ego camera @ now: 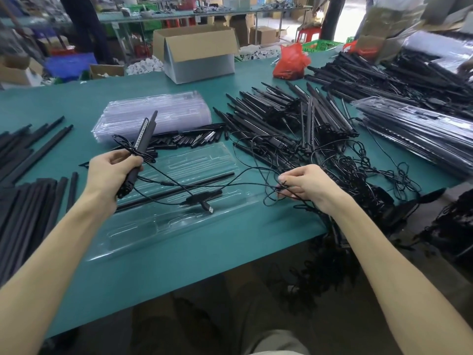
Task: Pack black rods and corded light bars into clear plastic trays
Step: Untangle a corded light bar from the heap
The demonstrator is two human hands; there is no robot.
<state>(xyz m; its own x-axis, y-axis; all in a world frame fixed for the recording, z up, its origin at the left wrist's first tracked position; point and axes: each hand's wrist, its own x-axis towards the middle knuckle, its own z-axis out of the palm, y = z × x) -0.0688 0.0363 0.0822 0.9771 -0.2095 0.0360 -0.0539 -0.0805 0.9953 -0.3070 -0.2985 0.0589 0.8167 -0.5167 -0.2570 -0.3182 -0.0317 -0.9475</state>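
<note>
Head view: one clear moulded tray (143, 234) lies on the green table (230, 252), one slim black rod (153, 196) lengthwise in it. The left hand (112, 166) is curled round one light bar (140, 147), tilted up over the tray's left end; its thin cord (165, 183) trails to the right hand (304, 183), which seems to pinch it beside a tangled heap of bars (281, 119), too many to count.

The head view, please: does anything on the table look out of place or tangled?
Yes. The cords beside the right hand are knotted into one tangle, and part of it spills over the near edge of the table, hanging toward the floor.
</note>
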